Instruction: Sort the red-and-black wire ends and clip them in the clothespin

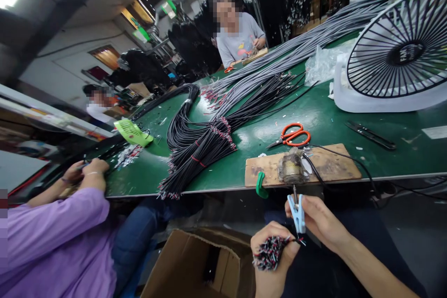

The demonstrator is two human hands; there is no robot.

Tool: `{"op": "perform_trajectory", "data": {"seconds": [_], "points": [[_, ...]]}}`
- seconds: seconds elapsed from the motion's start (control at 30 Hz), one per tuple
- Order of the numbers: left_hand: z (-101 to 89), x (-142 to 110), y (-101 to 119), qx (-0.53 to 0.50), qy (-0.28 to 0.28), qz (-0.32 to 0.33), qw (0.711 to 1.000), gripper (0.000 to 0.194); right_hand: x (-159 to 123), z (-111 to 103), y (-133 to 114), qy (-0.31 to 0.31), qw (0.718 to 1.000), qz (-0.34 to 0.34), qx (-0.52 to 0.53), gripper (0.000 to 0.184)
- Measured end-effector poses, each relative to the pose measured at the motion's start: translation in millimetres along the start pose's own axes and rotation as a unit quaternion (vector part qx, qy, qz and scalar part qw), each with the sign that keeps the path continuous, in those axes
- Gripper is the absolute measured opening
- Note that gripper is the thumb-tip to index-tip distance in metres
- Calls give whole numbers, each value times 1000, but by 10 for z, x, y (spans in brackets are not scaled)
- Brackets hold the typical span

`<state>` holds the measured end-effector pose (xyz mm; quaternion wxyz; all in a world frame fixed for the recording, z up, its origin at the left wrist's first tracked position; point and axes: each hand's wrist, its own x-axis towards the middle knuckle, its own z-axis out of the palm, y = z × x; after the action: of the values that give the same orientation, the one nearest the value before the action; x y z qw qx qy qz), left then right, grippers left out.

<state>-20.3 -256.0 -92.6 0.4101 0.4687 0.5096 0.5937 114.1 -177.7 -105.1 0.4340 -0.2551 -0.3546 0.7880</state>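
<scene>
A bundle of dark cables (pixel 269 255) with red, white and black wire ends is wrapped in the fingers of my left hand (pixel 279 275). One cable sticks out sideways past the thumb, its thin wire ends spread. Just to the right, my right hand (pixel 321 219) pinches a light blue clip (pixel 297 216), shaped like a clothes peg. A metal tip (pixel 294 192) shows above the clip, below a rounded, dirty metal block (pixel 292 168) on a wooden board (pixel 335 160). I cannot tell whether the clip touches the wire ends.
Orange-handled scissors (pixel 295 135), black snips (pixel 372 135), a white fan (pixel 384 102) and cable bundles (pixel 199 149) lie or stand on the green table (pixel 251 137). A green clamp (pixel 261 185) grips its edge. Below is an open cardboard box (pixel 174 260). A purple-sleeved person (pixel 70 228) works at left.
</scene>
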Motion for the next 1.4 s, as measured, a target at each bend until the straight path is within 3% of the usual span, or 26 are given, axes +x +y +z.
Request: {"op": "perform_trajectory", "data": {"seconds": [0.27,0.5,0.73,0.9,1.0,1.1,1.27,1.33,1.4], "points": [[94,23,-21,19,23,-36,999,14,-9,14,1,-8,999,12,36,47],[113,-24,-7,12,46,-44,998,18,-70,-183,181,3,999,27,21,58],[71,-135,-55,-14,34,-36,999,17,-298,-411,193,55,987,-4,-149,33],[54,-309,-113,-9,62,-145,987,31,-448,-222,62,-5,959,-88,-268,21],[66,-356,-90,51,56,-161,984,34,-496,-77,8,-39,937,-150,-313,9],[97,-373,-76,41,34,-183,982,34,-522,-19,27,-18,914,-202,-351,11],[140,-418,-104,-86,89,-235,964,42,-558,-48,154,52,866,-312,-387,19],[133,-420,-98,-92,86,-233,964,40,-571,-54,185,51,876,-307,-367,18],[116,-408,-88,-85,67,-230,967,39,-578,-50,199,27,924,-243,-295,14]]}}
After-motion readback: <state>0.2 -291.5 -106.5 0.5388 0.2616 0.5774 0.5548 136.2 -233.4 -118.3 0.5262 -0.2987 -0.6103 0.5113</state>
